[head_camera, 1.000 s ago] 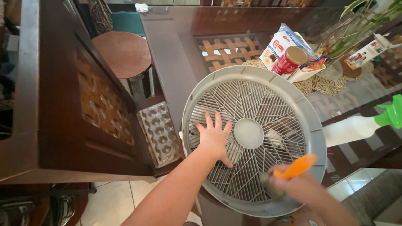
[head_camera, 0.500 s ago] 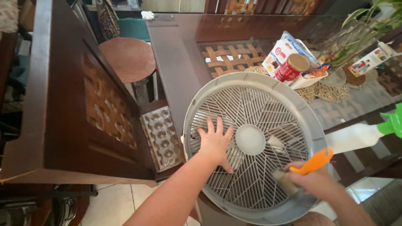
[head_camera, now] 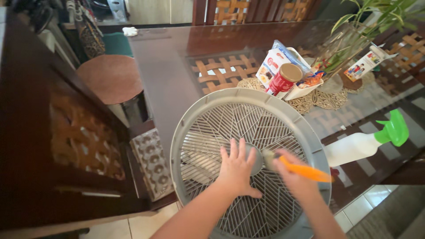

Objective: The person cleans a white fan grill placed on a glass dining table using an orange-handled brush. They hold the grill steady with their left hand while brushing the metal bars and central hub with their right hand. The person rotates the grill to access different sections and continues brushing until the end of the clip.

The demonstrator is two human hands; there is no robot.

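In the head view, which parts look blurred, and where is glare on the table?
Head view: the right hand and its orange brush are smeared by motion blur; the left hand, flat on the fan grille, is sharper. The glass table carries pale glare and reflections. Lines bend near the edges, a wide-lens distortion. The spray bottle is fairly clear.
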